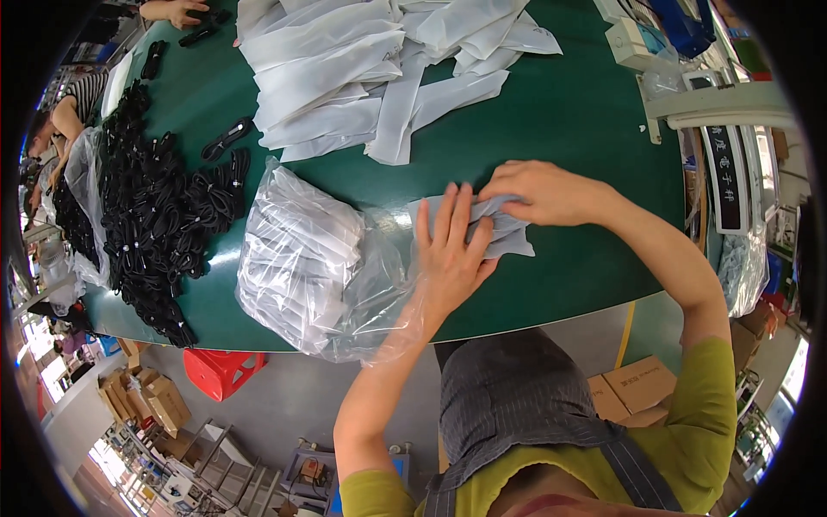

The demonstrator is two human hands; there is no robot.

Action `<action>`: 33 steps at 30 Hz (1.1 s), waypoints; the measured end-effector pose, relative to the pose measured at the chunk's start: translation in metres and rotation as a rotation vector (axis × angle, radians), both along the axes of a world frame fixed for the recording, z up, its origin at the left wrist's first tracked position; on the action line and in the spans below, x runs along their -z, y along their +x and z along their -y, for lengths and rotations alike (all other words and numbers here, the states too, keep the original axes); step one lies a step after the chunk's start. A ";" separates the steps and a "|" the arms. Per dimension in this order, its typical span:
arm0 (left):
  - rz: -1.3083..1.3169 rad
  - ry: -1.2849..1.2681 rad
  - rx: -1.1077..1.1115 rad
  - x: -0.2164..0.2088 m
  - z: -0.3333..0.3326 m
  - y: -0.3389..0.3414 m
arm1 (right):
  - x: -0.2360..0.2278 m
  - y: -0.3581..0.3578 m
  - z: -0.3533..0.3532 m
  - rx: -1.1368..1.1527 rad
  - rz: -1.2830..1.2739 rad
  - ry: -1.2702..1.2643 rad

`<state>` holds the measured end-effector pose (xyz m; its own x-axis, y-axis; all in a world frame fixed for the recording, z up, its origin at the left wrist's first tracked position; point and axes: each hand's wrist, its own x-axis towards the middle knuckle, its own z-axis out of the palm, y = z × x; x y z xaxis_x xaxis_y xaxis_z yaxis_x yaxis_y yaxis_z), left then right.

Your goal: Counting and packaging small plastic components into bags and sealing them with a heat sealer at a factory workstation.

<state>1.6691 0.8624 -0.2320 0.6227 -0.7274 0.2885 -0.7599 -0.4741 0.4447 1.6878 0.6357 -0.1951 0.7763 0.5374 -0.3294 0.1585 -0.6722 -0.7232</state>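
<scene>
- Head view: the left hand [452,250] is laid palm-down on grey-white packets [515,244], its fingers spread.
- The right hand [543,194] is bent over the packets' far edge, fingers curled; whether anything is pinched cannot be told. The two hands are held close together.
- The packets are positioned on the green table [586,276], near its front edge.
- Beside them, a filled clear bag [297,267] is seen, its loose film draped at the left wrist.
- Farther back, white sleeves [327,52] are heaped; at left, black coiled cables [155,207] are piled.
</scene>
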 end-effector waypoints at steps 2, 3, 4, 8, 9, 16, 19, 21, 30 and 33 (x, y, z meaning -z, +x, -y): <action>-0.054 -0.058 0.068 0.010 0.000 0.001 | 0.003 0.028 -0.003 0.150 0.349 -0.027; -0.055 -0.059 0.067 0.010 0.003 0.000 | 0.005 0.044 -0.003 0.311 0.690 -0.055; -0.083 -0.099 0.056 0.008 0.009 -0.001 | 0.013 0.057 0.002 0.314 0.694 -0.060; -0.122 -0.037 0.038 0.003 0.006 -0.010 | 0.033 0.045 -0.011 0.146 0.775 -0.417; -0.100 0.008 0.034 0.003 0.002 -0.013 | 0.028 0.022 -0.021 0.108 0.661 -0.390; -0.165 -0.010 0.010 0.007 -0.001 -0.009 | 0.004 0.063 -0.019 0.004 0.710 -0.086; -0.177 -0.043 0.049 0.004 0.005 -0.011 | 0.031 0.113 -0.040 -0.026 1.056 -0.267; -0.174 -0.054 0.051 0.005 0.001 -0.017 | 0.032 0.102 -0.033 -0.019 1.023 -0.356; -0.179 -0.072 0.037 0.008 -0.025 -0.031 | -0.003 -0.051 -0.027 0.081 0.195 -0.124; -0.183 -0.025 0.053 0.007 -0.025 -0.028 | -0.020 -0.082 -0.046 -0.026 0.435 -0.313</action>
<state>1.6406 0.8877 -0.2386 0.6277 -0.7542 0.1928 -0.6888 -0.4227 0.5890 1.6061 0.6815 -0.1755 0.8648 0.4856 -0.1276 0.4181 -0.8372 -0.3526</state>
